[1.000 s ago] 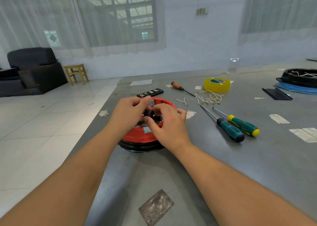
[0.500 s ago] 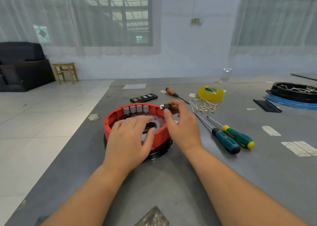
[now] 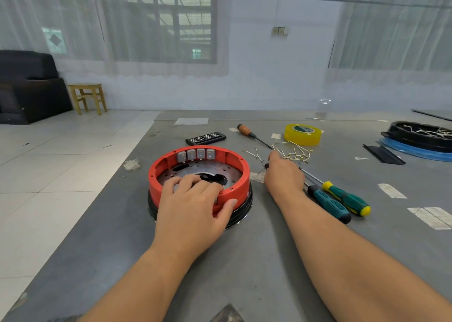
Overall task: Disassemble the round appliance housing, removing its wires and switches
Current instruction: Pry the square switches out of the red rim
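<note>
Head view: the red housing (image 3: 199, 175) sits on the grey table (image 3: 256, 260), near its left edge, on a black base. Four grey switches (image 3: 195, 154) line its far inner wall. The left hand (image 3: 193, 209) rests on the near rim, fingers loosely curved over into the housing, thumb against the outer wall. The right hand (image 3: 283, 175) lies on the table just right of the housing, seen from the back; a small dark part shows at its fingertips, but whether the fingers pinch it I cannot tell. Loose wires (image 3: 293, 151) lie just beyond that hand. Two green screwdrivers (image 3: 340, 199) lie beside the right wrist, yellow tape (image 3: 302, 134) farther back.
</note>
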Available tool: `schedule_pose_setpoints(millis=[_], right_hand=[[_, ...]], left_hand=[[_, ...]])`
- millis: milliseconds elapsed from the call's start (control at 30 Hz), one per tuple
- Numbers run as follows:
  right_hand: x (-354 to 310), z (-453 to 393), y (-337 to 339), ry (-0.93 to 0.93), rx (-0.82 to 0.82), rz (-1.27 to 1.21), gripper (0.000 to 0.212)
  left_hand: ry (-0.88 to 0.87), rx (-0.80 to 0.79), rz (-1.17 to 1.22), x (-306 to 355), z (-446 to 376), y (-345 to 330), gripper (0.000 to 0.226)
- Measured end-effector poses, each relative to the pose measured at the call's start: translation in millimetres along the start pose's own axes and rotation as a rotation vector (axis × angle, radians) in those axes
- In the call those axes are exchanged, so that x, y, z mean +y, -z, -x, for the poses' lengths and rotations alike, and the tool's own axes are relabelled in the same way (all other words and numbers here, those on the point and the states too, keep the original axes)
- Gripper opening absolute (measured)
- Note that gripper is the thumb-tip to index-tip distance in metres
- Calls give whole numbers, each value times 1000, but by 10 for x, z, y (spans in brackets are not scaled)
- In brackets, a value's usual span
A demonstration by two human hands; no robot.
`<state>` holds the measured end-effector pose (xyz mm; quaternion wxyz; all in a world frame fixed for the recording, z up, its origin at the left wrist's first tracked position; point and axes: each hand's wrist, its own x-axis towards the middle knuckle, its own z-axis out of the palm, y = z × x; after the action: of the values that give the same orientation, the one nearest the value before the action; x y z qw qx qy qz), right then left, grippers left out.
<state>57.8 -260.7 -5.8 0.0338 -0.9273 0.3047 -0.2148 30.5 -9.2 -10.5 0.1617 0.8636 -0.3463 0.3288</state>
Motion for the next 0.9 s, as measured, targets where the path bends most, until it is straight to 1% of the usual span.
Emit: schedule_pose_setpoints(millis=[167,300,400,567,700,800,900], right_hand=[[-1,-7,16,37,-58,-4,28],[2,174,8,115,-28,9,38],[17,294,-20,178,-39,24,40],[35,242,-10,170,-151,-37,40],[46,85,-12,186,-267,-82,49],[79,17,-22,166,-269,-123,53],[95,18,-50,173,-245,-132,53]], left_hand=[[19,-14,17,4,6,10,40],[34,-29,23,22,6,24,37],[33,-21,30,31,10,22,37],[43,-7,51,38,20,23,32],[57,-4,69,38,20,27,31],[52,-1,72,17,19,19,34],[42,17,65,1,19,8,35]])
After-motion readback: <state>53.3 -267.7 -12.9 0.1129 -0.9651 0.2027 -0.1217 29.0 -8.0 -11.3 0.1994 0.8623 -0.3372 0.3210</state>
